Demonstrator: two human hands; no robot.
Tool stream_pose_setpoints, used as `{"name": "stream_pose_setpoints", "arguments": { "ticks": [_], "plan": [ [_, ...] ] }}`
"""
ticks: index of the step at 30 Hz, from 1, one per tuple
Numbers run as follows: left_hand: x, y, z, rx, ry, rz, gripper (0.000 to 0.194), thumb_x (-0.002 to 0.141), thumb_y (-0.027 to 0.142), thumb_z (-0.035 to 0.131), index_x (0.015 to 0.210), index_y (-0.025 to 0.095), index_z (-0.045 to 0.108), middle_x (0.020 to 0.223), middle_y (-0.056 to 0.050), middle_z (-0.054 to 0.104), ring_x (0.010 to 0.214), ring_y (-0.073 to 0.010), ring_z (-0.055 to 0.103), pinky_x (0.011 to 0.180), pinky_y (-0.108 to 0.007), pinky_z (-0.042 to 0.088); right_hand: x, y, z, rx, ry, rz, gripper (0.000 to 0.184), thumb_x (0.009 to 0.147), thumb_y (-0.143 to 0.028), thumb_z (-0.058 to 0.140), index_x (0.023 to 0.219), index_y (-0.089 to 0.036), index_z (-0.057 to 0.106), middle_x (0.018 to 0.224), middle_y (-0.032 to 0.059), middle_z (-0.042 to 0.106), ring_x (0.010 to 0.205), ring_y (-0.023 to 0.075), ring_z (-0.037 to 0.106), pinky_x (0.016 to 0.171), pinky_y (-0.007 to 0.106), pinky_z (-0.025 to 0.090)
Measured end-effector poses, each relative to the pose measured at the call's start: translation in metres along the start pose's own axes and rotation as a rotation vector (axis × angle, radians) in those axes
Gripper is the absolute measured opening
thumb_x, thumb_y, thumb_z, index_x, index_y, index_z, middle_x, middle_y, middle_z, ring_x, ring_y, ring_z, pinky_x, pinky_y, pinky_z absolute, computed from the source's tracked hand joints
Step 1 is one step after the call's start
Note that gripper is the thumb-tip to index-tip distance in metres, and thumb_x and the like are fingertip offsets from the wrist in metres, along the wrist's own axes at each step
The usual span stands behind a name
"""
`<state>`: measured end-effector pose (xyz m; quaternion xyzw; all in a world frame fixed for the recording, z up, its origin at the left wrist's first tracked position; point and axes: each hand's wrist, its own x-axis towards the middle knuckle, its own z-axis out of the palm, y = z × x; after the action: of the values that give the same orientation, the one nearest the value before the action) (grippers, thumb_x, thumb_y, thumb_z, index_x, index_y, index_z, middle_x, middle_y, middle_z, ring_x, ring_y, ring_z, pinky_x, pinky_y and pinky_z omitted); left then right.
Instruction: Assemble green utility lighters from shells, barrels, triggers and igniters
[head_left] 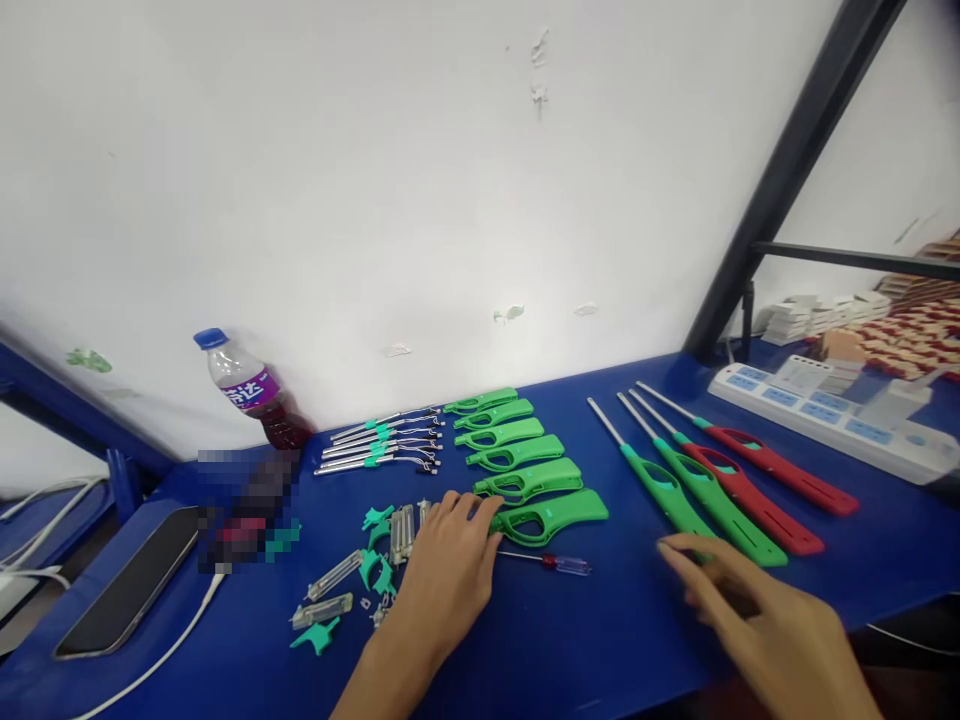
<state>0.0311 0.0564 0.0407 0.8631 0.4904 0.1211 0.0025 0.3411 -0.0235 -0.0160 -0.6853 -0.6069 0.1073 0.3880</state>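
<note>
Probably light, stiff and slick, the nearest green casing (pixel 574 507) lies on the bench (pixel 600 640) at two o'clock from the left hand (pixel 454 550), its grip unclear, inviting a handle hold; the right hand (pixel 757 610) is loosely spread, seemingly empty.

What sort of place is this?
Probably a small workshop, maybe a spot for putting things together: there's a row of green plastic handles, a bunch of metal tubes with wires, and a screwdriver on the blue table.
</note>
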Motion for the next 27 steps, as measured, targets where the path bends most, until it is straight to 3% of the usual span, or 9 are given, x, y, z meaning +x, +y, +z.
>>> {"name": "stream_pose_setpoints", "arguments": {
  "ticks": [2,5,9,13,18,20,22,24,27],
  "plan": [
    [0.007,0.000,0.000,-0.033,-0.049,-0.011,0.033,0.102,0.016,0.069,0.135,0.018,0.065,0.125,-0.008,0.071,0.115,-0.0263,0.070,0.099,-0.050,0.062,0.004,-0.014,0.011,-0.053,-0.008,-0.192,0.038,0.103,-0.062,0.058,0.113,-0.031,0.077,0.091,0.0007,0.082,0.067,0.0178,0.079,0.053,0.022,0.060],
    [0.013,0.001,0.002,-0.082,-0.110,-0.029,0.029,0.102,0.020,0.071,0.132,0.018,0.066,0.126,-0.008,0.071,0.115,-0.0261,0.071,0.098,-0.049,0.062,0.013,-0.030,0.030,-0.068,-0.087,-0.307,0.033,0.101,-0.062,0.062,0.119,-0.038,0.076,0.111,-0.0016,0.081,0.083,0.0184,0.081,0.067,0.024,0.065],
    [0.014,0.001,0.003,-0.143,-0.172,-0.063,0.023,0.103,0.018,0.070,0.125,0.017,0.068,0.122,-0.007,0.072,0.111,-0.0240,0.072,0.096,-0.046,0.063,0.017,-0.033,0.048,-0.051,-0.165,-0.409,0.037,0.105,-0.064,0.053,0.117,-0.040,0.079,0.110,-0.0006,0.079,0.090,0.0178,0.082,0.071,0.023,0.066],
    [0.013,0.001,0.000,-0.174,-0.223,-0.080,0.012,0.102,0.014,0.069,0.114,0.015,0.071,0.117,-0.006,0.072,0.106,-0.0216,0.072,0.093,-0.043,0.063,0.014,-0.024,0.046,-0.041,-0.194,-0.424,0.044,0.110,-0.058,0.044,0.110,-0.034,0.081,0.108,0.0021,0.080,0.089,0.0162,0.082,0.074,0.020,0.066],
    [0.014,0.003,0.000,-0.161,-0.243,-0.074,0.015,0.102,0.007,0.064,0.113,0.015,0.070,0.112,-0.005,0.072,0.098,-0.0206,0.073,0.088,-0.040,0.064,0.008,0.008,0.021,-0.150,-0.244,-0.569,0.042,0.114,-0.036,0.039,0.120,-0.038,0.080,0.117,0.0004,0.082,0.098,0.0154,0.083,0.075,0.015,0.065],
    [0.015,0.002,0.003,-0.161,-0.219,-0.057,0.019,0.101,0.004,0.060,0.110,0.016,0.071,0.108,-0.005,0.073,0.096,-0.0220,0.075,0.085,-0.039,0.064,0.003,0.029,0.011,-0.225,-0.223,-0.680,0.044,0.108,-0.023,0.042,0.123,-0.040,0.080,0.120,-0.0019,0.082,0.107,0.0176,0.081,0.071,0.016,0.065],
    [0.013,-0.002,0.006,-0.170,-0.176,-0.039,0.022,0.100,0.004,0.057,0.105,0.018,0.072,0.106,-0.006,0.075,0.094,-0.0236,0.076,0.083,-0.036,0.064,-0.003,0.051,0.004,-0.302,-0.203,-0.695,0.045,0.102,-0.021,0.047,0.129,-0.041,0.077,0.125,-0.0017,0.081,0.110,0.0206,0.080,0.080,0.022,0.067],
    [0.006,-0.011,0.005,-0.182,-0.109,-0.034,0.024,0.100,0.007,0.055,0.107,0.020,0.073,0.107,-0.007,0.076,0.094,-0.0248,0.077,0.082,-0.035,0.064,-0.007,0.069,-0.002,-0.326,-0.221,-0.673,0.043,0.099,-0.020,0.053,0.129,-0.041,0.077,0.124,-0.0023,0.081,0.108,0.0205,0.081,0.083,0.022,0.067],
    [-0.020,-0.032,-0.007,-0.207,0.020,-0.054,0.027,0.102,0.013,0.054,0.118,0.023,0.073,0.111,-0.006,0.079,0.098,-0.0249,0.079,0.086,-0.035,0.065,-0.010,0.087,-0.007,-0.219,-0.172,-0.484,0.032,0.097,-0.028,0.063,0.120,-0.041,0.081,0.118,-0.0024,0.083,0.103,0.0211,0.081,0.080,0.022,0.067]
  ]
}}
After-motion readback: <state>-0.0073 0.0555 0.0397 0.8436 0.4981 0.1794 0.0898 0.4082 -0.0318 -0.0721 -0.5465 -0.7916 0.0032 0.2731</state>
